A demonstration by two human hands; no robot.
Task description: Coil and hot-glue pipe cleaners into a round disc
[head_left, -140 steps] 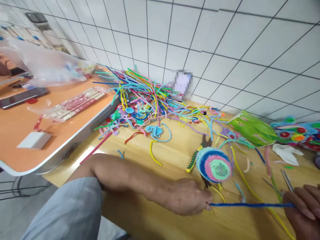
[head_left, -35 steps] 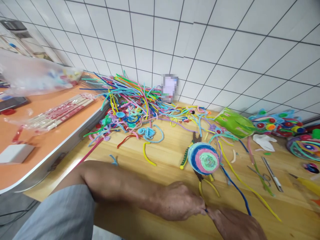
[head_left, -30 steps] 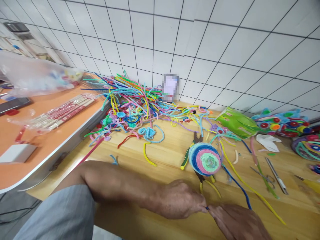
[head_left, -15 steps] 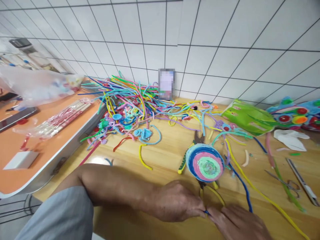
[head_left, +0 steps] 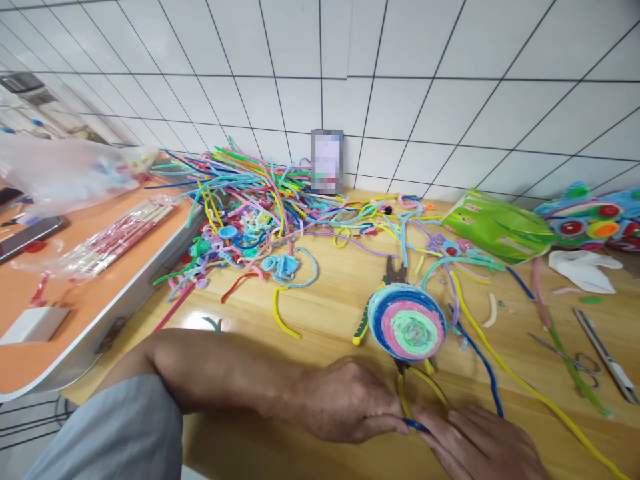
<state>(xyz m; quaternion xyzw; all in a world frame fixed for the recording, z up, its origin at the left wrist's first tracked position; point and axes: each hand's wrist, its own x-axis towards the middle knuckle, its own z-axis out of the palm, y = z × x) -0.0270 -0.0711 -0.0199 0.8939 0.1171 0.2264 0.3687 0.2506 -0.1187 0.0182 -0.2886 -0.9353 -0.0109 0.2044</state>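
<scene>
Between my two hands a short stretch of blue pipe cleaner point(head_left: 416, 425) shows. My left hand point(head_left: 350, 402) comes in from the left with its fingertips pinched on one end. The fingers of my right hand point(head_left: 477, 440) press on the other end, low in the view. Just above them sits a round coil point(head_left: 407, 327) wound in rings of green, pink, blue and pale blue. Pliers point(head_left: 364, 320) with green and yellow handles lie partly under it. A second tool's yellow handles point(head_left: 434, 384) reach from the coil's lower edge toward my fingers.
A heap of coloured pipe cleaners point(head_left: 250, 193) lies along the wall behind. A phone-like screen point(head_left: 327, 162) leans there, blurred out. To the right are a green packet point(head_left: 495, 227), scissors point(head_left: 583, 365), a utility knife point(head_left: 605, 353) and a long yellow pipe cleaner point(head_left: 510, 373). An orange table point(head_left: 145, 230) adjoins left.
More of the blue pipe cleaner now shows between my fingertips, and the hands are slightly farther apart. The whole view has shifted a little.
</scene>
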